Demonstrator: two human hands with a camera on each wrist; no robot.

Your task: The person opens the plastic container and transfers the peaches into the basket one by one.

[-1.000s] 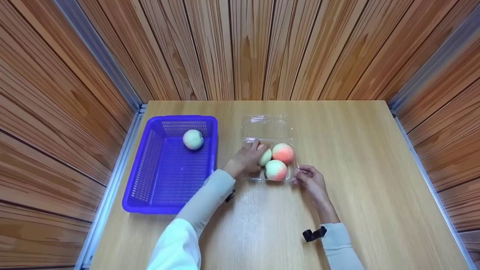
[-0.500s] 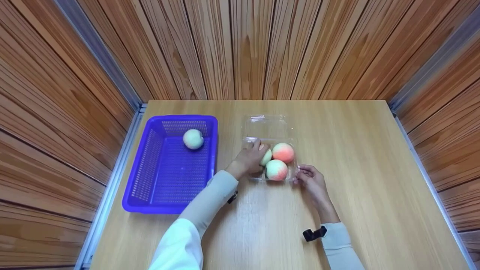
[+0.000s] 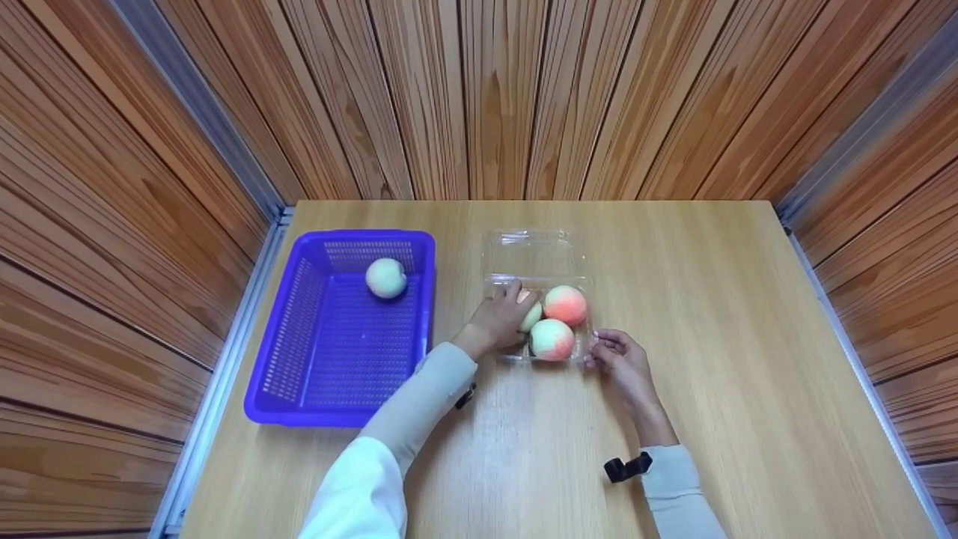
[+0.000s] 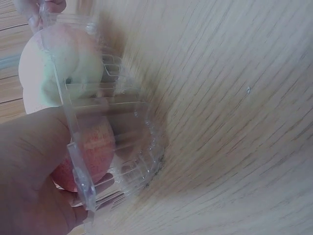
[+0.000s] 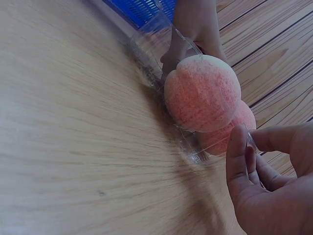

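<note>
A clear plastic clamshell (image 3: 533, 256) lies with its lid folded back on the table, peaches in its base. My left hand (image 3: 494, 320) grips a peach (image 3: 533, 317) at the base's left side; the fingers partly cover it, and its red side (image 4: 95, 149) shows through the plastic in the left wrist view. Close by sit a redder peach (image 3: 565, 305) at the back right and a pale peach (image 3: 551, 340) in front. At the right rim, my right hand (image 3: 623, 363) pinches the clamshell's edge between thumb and fingers, clearest in the right wrist view.
To the left stands a purple plastic basket (image 3: 337, 421) with one pale peach (image 3: 385, 278) near its back right corner. Wood-patterned walls (image 3: 501, 97) border the table (image 3: 718, 299) at the back and both sides.
My left forearm has shifted slightly to the right, while the left hand stays on the same peach. The right hand, the clamshell and the other peaches have not visibly moved.
</note>
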